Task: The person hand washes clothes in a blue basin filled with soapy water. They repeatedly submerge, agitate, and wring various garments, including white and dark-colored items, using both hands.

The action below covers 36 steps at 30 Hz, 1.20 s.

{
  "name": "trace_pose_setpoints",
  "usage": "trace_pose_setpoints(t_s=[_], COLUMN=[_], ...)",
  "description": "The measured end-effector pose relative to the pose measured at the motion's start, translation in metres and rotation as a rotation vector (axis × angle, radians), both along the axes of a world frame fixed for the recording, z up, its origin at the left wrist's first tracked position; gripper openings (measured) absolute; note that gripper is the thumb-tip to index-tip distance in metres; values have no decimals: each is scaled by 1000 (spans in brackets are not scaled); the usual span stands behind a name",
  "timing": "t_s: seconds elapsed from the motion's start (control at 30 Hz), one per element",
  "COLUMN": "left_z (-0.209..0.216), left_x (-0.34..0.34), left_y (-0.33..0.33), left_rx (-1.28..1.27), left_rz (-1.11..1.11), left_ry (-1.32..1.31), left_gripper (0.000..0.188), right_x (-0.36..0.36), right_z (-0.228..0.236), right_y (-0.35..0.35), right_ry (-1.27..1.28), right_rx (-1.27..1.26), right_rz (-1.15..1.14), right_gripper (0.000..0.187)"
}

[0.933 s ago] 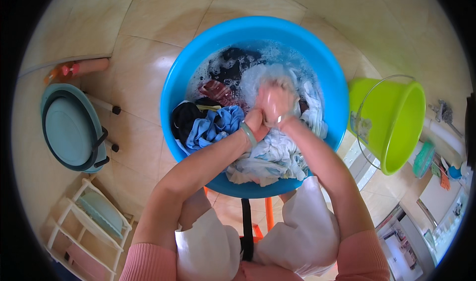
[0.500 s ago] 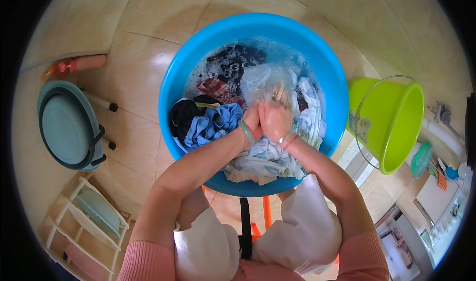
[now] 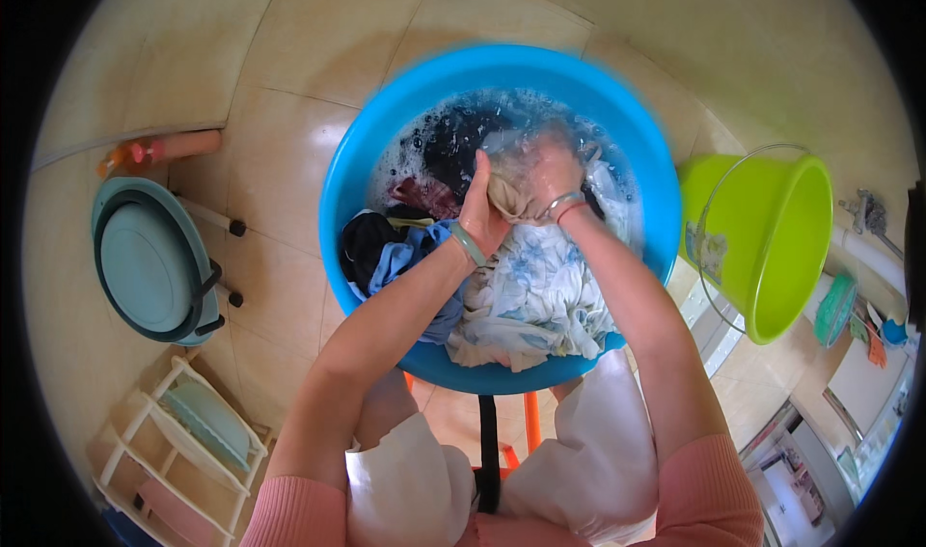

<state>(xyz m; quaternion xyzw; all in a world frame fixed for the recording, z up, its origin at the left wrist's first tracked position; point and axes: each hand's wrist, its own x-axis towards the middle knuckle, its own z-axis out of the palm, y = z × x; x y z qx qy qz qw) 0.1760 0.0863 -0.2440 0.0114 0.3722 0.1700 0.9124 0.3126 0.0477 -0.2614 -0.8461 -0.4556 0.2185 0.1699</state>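
Observation:
A large blue basin (image 3: 333,221) of soapy water and laundry stands in front of me. Over it, my left hand (image 3: 484,209) grips a wet beige cloth (image 3: 511,195), its thumb pointing up. My right hand (image 3: 555,173) is closed on the cloth's other side; its fingers are smeared by motion. White cloth with a pale blue pattern (image 3: 540,287) is heaped nearest me. At the left of the basin lie a light blue garment (image 3: 439,315) and a black one (image 3: 365,243). Dark red cloth (image 3: 424,198) and dark fabric (image 3: 453,147) soak in the suds beyond.
A lime-green bucket (image 3: 738,243) with a wire handle stands right of the basin. To the left are grey-green basins (image 3: 149,258), a pinkish bottle (image 3: 178,147) and a white rack (image 3: 145,431). A tap (image 3: 868,209) is at the far right, above a white pipe.
My hands have drawn apart, the right one moving up and away and the left opening out its thumb. More of the beige cloth shows between them. The whole view has shifted slightly.

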Motion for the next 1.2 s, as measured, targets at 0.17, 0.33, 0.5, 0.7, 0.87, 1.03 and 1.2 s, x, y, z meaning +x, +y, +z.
trace_pose_setpoints(t_s=[0.17, 0.33, 0.5, 0.7, 0.87, 1.03, 1.2], left_z=[7, 0, 16, -65, -13, 9, -25], left_x=[-7, -10, 7, -36, -12, 3, -27], left_y=[7, -19, -52, -34, -37, -41, -26], left_rx=[-45, 19, 37, -63, -175, -119, -92], left_rz=[-14, -19, -20, -26, -21, 7, 8], left_ry=[-289, -1, -6, -548, 52, 28, -296], left_gripper=[62, 54, 47, 38, 37, 46, 43], right_x=[-91, -68, 6, -73, -63, -10, -72], right_z=[69, 39, -8, 59, 27, -16, 37], right_y=[-34, -20, 13, -15, -21, 23, -25], right_ry=[158, 274, -106, 134, -191, -83, 109], right_rx=[337, 294, -111, 66, 315, -102, 11], right_rz=[118, 47, -38, 135, 142, -28, 112], right_gripper=[20, 22, 27, 28, 32, 30, 31])
